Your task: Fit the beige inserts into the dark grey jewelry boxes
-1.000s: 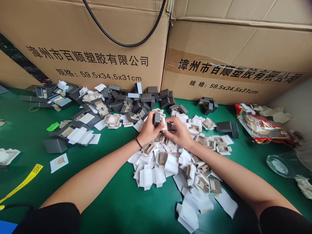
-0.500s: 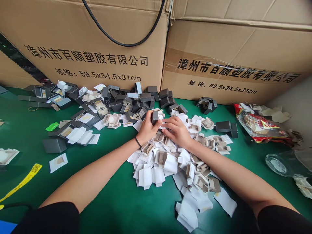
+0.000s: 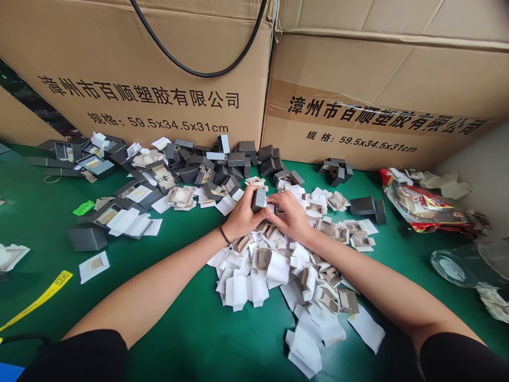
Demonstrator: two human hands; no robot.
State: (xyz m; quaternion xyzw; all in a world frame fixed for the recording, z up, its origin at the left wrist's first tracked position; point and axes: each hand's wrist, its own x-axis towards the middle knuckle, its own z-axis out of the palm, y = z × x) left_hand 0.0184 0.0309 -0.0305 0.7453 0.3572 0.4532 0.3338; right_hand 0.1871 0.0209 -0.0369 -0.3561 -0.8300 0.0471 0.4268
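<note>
My left hand (image 3: 239, 216) is closed around a small dark grey box (image 3: 259, 199), held upright above a heap of white and beige paper inserts (image 3: 278, 268). My right hand (image 3: 291, 214) meets it from the right, fingers curled and pressed against the box and another dark piece that is mostly hidden. Both hands hover over the far end of the insert heap on the green table (image 3: 191, 329). A black band circles my left wrist.
Two large cardboard cartons (image 3: 358, 90) stand along the back. A pile of grey boxes (image 3: 222, 162) lies before them, with open boxes at the left (image 3: 95, 164). A lone grey box (image 3: 363, 206), a red snack bag (image 3: 425, 207), a clear bag (image 3: 461, 265) and a yellow tag (image 3: 43, 294) lie around.
Both hands stayed together on the small grey box, shifting it slightly; the right fingers have closed in tighter against it. Nothing else moved.
</note>
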